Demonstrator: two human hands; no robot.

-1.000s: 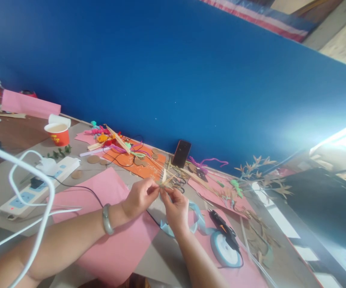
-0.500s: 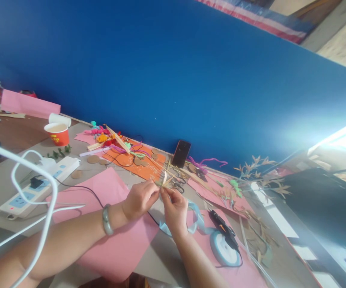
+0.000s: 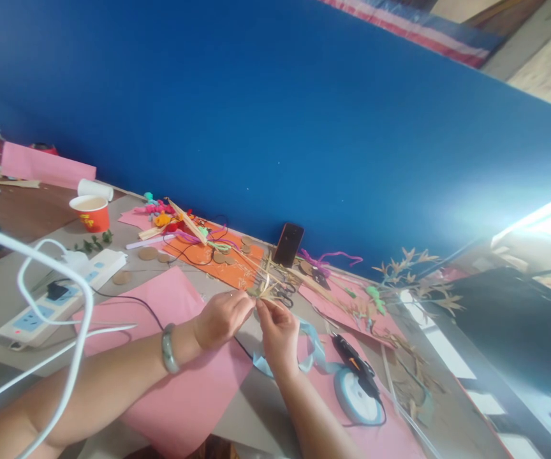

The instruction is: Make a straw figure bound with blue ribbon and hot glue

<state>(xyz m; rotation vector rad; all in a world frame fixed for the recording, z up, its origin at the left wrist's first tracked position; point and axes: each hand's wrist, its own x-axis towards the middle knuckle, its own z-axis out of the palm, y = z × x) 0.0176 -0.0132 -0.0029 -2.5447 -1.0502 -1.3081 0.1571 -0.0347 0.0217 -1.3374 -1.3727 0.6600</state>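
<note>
My left hand (image 3: 224, 319) and my right hand (image 3: 278, 331) meet at the fingertips over the table, both pinched closed. Between them is a small bunch of pale, straw-like dried strips (image 3: 264, 288), its upper ends fanning out above the fingers. Where it is gripped, the fingers cover it. Just behind the right fingers lies a pair of scissors (image 3: 285, 294). A light blue ribbon (image 3: 314, 347) curls beside my right wrist and leads to its spool (image 3: 347, 395). Under my left forearm spreads a pink paper sheet (image 3: 184, 395).
A black glue gun (image 3: 354, 358) rests by the spool. To the left are a white power strip (image 3: 65, 299), a looping white cable (image 3: 87, 306) and a red paper cup (image 3: 91, 214). A phone (image 3: 289, 245) leans against the blue partition (image 3: 266, 127). Dried twigs (image 3: 407, 271) stand right.
The pale strips between my fingertips now look more spread and lean slightly right. Both hands stay almost in place, still pinching.
</note>
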